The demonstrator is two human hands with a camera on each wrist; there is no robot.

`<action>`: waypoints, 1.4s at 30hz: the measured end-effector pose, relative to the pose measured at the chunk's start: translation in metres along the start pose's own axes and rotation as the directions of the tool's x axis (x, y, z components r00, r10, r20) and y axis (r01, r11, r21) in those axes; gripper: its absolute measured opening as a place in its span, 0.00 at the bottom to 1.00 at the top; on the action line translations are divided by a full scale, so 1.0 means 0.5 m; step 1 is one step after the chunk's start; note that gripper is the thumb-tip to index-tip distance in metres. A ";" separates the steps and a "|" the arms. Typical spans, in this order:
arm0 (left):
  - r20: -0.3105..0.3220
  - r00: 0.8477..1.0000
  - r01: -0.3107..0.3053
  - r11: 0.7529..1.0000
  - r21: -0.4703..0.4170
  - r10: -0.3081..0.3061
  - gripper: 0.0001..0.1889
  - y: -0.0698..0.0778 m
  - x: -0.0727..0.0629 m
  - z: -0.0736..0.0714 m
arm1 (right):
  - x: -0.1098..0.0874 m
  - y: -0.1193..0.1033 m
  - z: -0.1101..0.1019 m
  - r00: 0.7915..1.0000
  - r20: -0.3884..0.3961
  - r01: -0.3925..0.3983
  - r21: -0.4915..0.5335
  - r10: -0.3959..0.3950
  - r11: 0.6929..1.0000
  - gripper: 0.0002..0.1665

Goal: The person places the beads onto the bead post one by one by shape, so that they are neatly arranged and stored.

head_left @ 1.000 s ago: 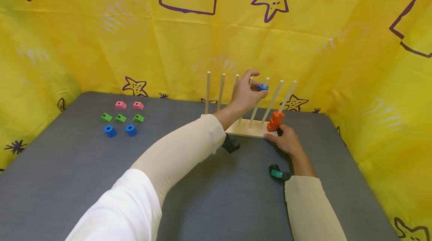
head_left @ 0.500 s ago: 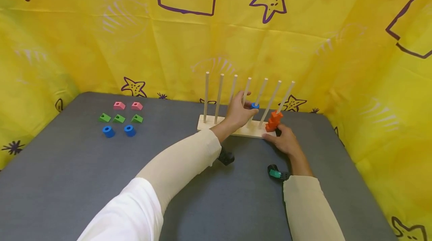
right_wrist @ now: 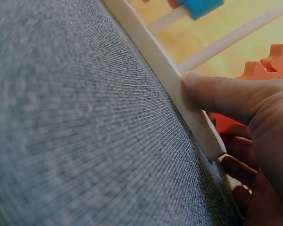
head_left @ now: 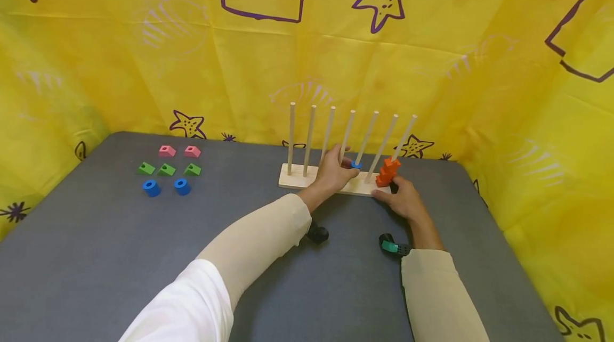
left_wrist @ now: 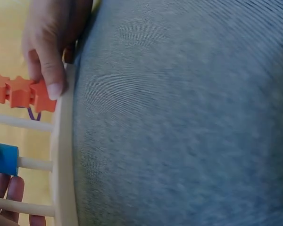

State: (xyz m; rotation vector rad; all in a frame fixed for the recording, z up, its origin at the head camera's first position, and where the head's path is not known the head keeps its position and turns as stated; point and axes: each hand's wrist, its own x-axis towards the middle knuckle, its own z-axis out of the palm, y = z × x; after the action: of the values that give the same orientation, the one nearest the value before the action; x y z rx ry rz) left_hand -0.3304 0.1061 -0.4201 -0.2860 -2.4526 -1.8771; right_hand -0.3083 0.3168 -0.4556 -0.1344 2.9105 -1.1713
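Observation:
My left hand (head_left: pixel 330 172) pinches a blue cylinder (head_left: pixel 355 165) with a hole through it, threaded on the third peg from the right of a wooden peg rack (head_left: pixel 287 180). In the left wrist view a stretch of bare peg shows between the blue cylinder (left_wrist: pixel 5 159) and the rack's base (left_wrist: pixel 63 155). My right hand (head_left: pixel 405 198) grips the right end of the base, thumb on the front edge and fingers curled behind. Orange star-shaped pieces (head_left: pixel 387 171) are stacked on the rightmost peg, beside that hand.
Left on the grey table (head_left: pixel 120 257) lie two pink blocks (head_left: pixel 166 151), three green triangular blocks (head_left: pixel 166 170) and two blue cylinders (head_left: pixel 151 188), in rows. A yellow patterned cloth (head_left: pixel 249 65) rises behind and at both sides. Dark wrist cameras (head_left: pixel 390 246) hang below the wrists.
My left hand has brought the blue cylinder down the peg from near its top to low over the base. The right hand stays at the rack's end.

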 end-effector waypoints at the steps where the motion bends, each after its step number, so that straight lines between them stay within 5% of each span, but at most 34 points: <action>1: 0.004 1.000 0.010 1.000 0.004 -0.010 0.32 -0.003 -0.003 -0.001 | -0.001 -0.001 0.000 1.000 0.004 -0.003 -0.002 0.003 1.000 0.40; 6: 0.010 0.999 0.046 0.999 0.028 -0.046 0.30 -0.010 -0.017 -0.005 | -0.001 -0.002 0.004 1.000 0.019 -0.018 0.007 0.018 1.000 0.41; 15: 0.021 1.000 0.014 0.992 0.124 -0.016 0.37 0.009 -0.059 -0.035 | -0.002 0.001 0.000 1.000 -0.011 0.016 -0.010 -0.016 1.000 0.39; 22: 0.054 0.998 -0.032 0.999 0.011 0.031 0.35 0.037 -0.108 -0.075 | -0.006 0.004 0.000 1.000 0.003 -0.006 -0.015 0.006 1.000 0.40; 25: 0.050 0.993 -0.101 0.994 -0.035 0.103 0.32 0.057 -0.126 -0.095 | -0.003 0.003 0.001 1.000 0.000 -0.006 0.003 0.006 1.000 0.40; 30: 0.017 0.967 -0.250 0.964 -0.091 0.253 0.28 0.090 -0.158 -0.132 | 0.001 0.001 0.001 1.000 0.007 -0.017 0.014 0.017 1.000 0.41; 36: -0.045 0.901 -0.434 0.892 -0.126 0.432 0.25 0.106 -0.199 -0.196 | 0.000 0.002 -0.001 1.000 0.012 -0.015 -0.001 0.015 1.000 0.41; 39: -0.083 0.885 -0.466 0.876 -0.123 0.459 0.25 0.107 -0.217 -0.239 | 0.000 0.001 -0.002 1.000 0.015 -0.019 -0.005 0.019 1.000 0.41; 42: -0.122 0.886 -0.460 0.882 -0.100 0.448 0.25 0.105 -0.236 -0.288 | 0.000 -0.002 -0.001 0.999 0.025 -0.027 -0.012 0.027 1.000 0.42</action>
State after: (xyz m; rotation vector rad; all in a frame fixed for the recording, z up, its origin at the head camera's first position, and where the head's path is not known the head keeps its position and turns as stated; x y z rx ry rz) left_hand -0.2170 -0.0334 -0.3488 -0.6923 -1.9789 -1.7844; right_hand -0.3084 0.3164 -0.4544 -0.1083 2.8886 -1.1409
